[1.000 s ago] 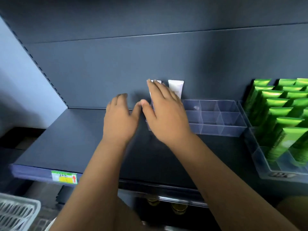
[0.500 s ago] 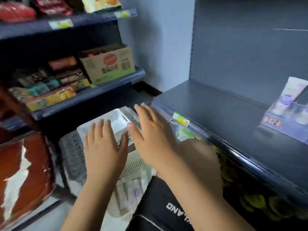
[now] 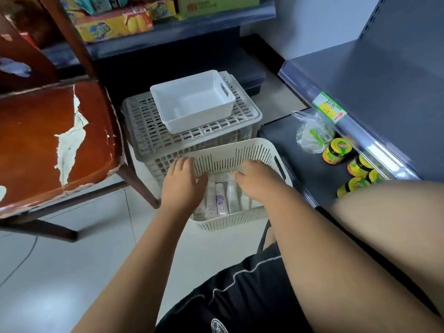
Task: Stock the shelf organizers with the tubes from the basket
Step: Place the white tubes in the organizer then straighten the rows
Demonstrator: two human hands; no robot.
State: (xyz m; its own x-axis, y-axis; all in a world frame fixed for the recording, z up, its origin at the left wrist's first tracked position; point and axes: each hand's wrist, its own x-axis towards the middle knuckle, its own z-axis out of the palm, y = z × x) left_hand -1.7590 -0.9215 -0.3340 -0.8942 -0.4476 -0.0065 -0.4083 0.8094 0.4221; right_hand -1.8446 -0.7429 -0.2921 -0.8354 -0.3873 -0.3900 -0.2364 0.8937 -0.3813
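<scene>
Left hand [image 3: 183,186]: hovering over the basket's [image 3: 230,223] left side; fingers straight, slightly spread, gripping nothing
Tubes [image 3: 221,200]: lying side by side in the basket; long axes running away from the person; likely light, soft-walled, slick; best pinched mid-body
Right hand [image 3: 258,182]: reaching in; fingers bending down; grip unclear

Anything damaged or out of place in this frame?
Yes: the brown chair seat on the left is damaged, its finish peeled off in pale patches. A crumpled plastic bag lies beside the jars on the low shelf.
</scene>
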